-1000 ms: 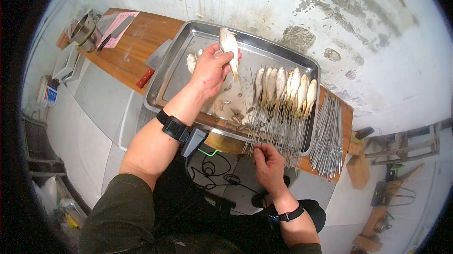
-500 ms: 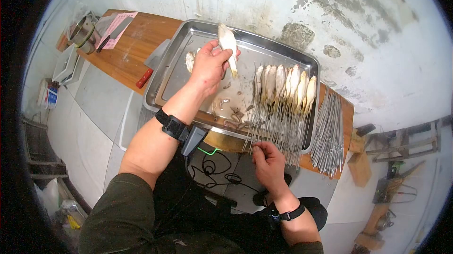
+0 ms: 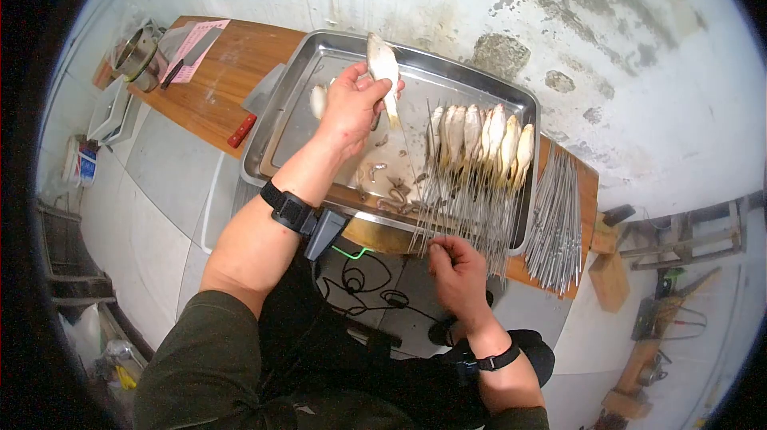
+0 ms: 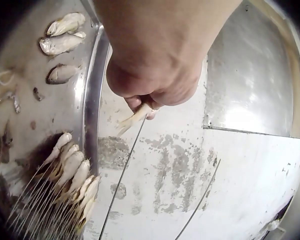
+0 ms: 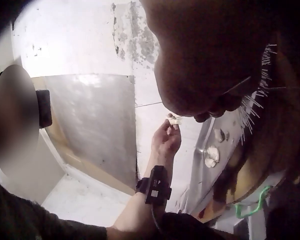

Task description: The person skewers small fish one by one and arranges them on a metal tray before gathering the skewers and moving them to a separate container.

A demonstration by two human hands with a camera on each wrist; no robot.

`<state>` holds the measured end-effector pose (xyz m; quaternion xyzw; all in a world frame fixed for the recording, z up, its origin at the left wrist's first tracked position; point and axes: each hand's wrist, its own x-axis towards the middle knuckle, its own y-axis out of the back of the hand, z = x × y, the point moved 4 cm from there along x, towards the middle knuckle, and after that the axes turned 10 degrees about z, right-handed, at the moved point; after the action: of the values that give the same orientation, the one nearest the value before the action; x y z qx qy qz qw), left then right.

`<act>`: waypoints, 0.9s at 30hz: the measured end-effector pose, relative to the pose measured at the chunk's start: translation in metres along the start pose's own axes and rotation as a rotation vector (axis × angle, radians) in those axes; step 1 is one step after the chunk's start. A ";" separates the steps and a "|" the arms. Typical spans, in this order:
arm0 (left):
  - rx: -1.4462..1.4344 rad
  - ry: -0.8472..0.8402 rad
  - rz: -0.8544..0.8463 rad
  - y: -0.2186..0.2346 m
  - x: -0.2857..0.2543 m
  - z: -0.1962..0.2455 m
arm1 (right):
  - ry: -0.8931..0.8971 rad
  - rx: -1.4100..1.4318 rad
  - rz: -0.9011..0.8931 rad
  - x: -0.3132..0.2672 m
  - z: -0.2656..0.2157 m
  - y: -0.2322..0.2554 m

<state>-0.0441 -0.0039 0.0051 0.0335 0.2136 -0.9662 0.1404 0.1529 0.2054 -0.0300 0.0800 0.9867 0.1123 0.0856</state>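
My left hand (image 3: 350, 107) holds a small pale fish (image 3: 382, 63) over the tray, its head up and its yellowish tail pointing down. In the left wrist view a thin metal skewer (image 4: 122, 175) runs up to the fish's tail (image 4: 133, 121); how deep it sits is hidden in the hand. My right hand (image 3: 459, 274) pinches the skewer's lower end near the tray's front edge. A row of skewered fish (image 3: 479, 138) lies at the tray's right side, skewers toward me. Behind the left hand, loose fish (image 4: 62, 44) lie on the tray.
The metal tray (image 3: 431, 63) stands on a wooden table (image 3: 232, 71) against a stained wall. Bare skewers (image 3: 557, 222) are piled at its right. A red-handled knife (image 3: 242, 131) lies at its left; another knife (image 3: 192, 55) rests on pink paper. Scraps (image 3: 395, 194) litter the tray.
Both hands stay nearly in place, with the fish and skewer still held. The whole head view shifts slightly.
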 end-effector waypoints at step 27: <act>0.049 -0.038 -0.055 -0.006 -0.004 0.003 | 0.029 -0.088 0.025 -0.002 -0.013 0.015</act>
<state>-0.0420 0.0009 0.0109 0.0125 0.1881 -0.9751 0.1169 0.1545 0.2165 -0.0140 0.0869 0.9809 0.1579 0.0735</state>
